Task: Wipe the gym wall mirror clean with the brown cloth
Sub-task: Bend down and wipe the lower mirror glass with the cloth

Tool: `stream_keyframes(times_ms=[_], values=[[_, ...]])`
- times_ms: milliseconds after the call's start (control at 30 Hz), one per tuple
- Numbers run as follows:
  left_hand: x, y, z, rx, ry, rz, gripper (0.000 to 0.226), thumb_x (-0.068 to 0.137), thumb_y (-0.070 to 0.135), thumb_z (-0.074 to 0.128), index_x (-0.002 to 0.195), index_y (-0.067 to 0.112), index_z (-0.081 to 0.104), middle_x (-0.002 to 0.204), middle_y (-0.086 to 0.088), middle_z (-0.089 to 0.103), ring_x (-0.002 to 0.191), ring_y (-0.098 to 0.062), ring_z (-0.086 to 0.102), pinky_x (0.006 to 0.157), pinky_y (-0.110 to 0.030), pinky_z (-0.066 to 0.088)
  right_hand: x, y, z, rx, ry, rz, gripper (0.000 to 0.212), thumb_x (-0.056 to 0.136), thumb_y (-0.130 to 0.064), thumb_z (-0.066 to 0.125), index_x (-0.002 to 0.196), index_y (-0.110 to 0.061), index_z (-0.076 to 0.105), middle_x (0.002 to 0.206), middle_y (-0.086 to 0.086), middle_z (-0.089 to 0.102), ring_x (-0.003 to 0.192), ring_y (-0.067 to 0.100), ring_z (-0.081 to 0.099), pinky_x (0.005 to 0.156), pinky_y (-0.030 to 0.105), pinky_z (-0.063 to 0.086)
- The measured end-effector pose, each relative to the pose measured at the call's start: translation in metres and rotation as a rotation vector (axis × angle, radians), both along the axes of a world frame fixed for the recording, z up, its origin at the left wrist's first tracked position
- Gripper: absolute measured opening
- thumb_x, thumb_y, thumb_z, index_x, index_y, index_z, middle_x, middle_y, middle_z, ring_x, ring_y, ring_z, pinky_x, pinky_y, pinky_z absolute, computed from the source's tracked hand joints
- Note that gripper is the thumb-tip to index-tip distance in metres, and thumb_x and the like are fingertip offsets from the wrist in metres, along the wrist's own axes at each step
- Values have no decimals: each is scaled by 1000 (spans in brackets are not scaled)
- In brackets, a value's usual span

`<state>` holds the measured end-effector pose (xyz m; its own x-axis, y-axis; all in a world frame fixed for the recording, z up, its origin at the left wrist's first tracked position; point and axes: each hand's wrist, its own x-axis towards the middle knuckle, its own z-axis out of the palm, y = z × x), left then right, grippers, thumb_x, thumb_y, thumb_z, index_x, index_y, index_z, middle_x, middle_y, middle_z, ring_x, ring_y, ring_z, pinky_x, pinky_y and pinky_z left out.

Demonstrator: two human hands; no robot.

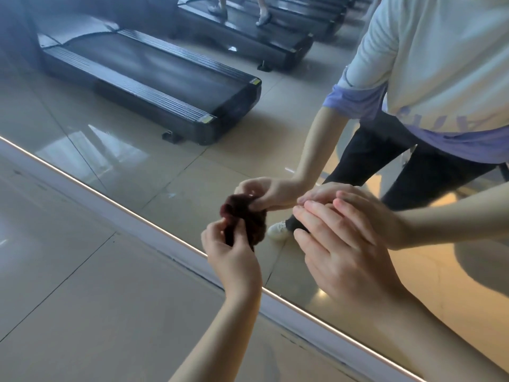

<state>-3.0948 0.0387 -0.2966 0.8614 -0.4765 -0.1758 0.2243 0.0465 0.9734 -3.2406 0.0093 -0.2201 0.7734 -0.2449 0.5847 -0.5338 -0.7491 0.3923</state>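
Brown cloth is bunched and pinched in left grip against wall mirror. Right grip released, fingers laid straight on glass at 3 o'clock of cloth.

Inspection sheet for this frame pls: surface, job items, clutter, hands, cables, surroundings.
Surface: wall mirror, glass hazy toward the upper left; pale strip runs along its lower edge.
Job's things: brown cloth, bunched up, at the glass near the lower edge; contact cannot be told.
Clutter: nothing seen.
Grippers: left hand pinches the cloth; right hand lies flat on the mirror, fingers straight, holding nothing.
Cables: nothing seen.
Surroundings: tiled floor; reflected in the mirror are treadmills, the person's reflection and legs on a farther treadmill.
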Motion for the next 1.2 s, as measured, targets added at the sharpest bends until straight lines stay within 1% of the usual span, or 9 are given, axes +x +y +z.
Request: stream_keyframes(times_ms=[67,167,267,367,533,633,833,1033,1200], values=[[-5,5,3,12,-21,-28,24,92,24,63,76,41,56,106,-22,57,94,-39,61,85,-63,52,4,0,0,3,-12,-6,32,99,-9,43,96,-9,75,123,11,68,125,24,50,118,38,22],[15,-2,1,63,2,37,22,92,28,59,76,43,55,107,-19,58,93,-35,64,84,-65,52,12,-2,1,-35,-48,-15,32,101,-10,43,102,-9,75,130,10,64,127,23,50,118,38,22],[27,-10,0,75,102,97,19,100,19,56,85,30,53,111,-18,61,98,-28,66,90,-50,56,19,-7,2,-113,-51,-33,31,101,-12,44,117,-9,71,140,9,55,132,22,45,119,39,19],[11,-4,13,-10,2,42,25,99,15,58,83,34,54,113,-23,59,99,-29,63,85,-36,54,20,-12,-3,-233,-15,-83,31,100,-16,52,128,-11,64,146,7,47,136,20,41,120,41,16],[31,-14,34,-43,-71,132,22,92,29,60,78,45,55,110,-24,57,94,-39,63,84,-59,54,18,-14,-6,-285,10,-103,33,101,-20,53,131,-12,62,147,5,47,136,20,41,120,42,17],[48,-22,35,-24,-35,198,22,99,20,56,84,35,51,115,-21,59,95,-21,63,95,-41,53,16,-13,-5,-271,45,-105,33,101,-19,50,132,-12,62,147,6,47,137,21,40,120,42,14],[18,-4,50,-93,-174,42,28,96,7,61,80,26,50,96,5,46,81,5,54,79,-16,45,21,-9,1,-170,37,-78,32,102,-17,44,123,-11,66,145,8,46,134,23,42,122,42,12],[47,-15,53,-3,-80,123,23,99,18,58,83,33,49,108,-16,57,92,-20,61,91,-48,52,23,-11,27,-121,77,-37,35,101,-12,39,120,-9,68,142,11,53,133,25,45,118,40,21],[15,1,82,-157,-355,-7,34,89,-2,67,81,27,51,95,6,47,81,6,52,73,-7,41,42,-13,44,-151,-1,-19,30,99,-11,44,116,-8,69,139,10,57,132,23,46,116,40,25]])
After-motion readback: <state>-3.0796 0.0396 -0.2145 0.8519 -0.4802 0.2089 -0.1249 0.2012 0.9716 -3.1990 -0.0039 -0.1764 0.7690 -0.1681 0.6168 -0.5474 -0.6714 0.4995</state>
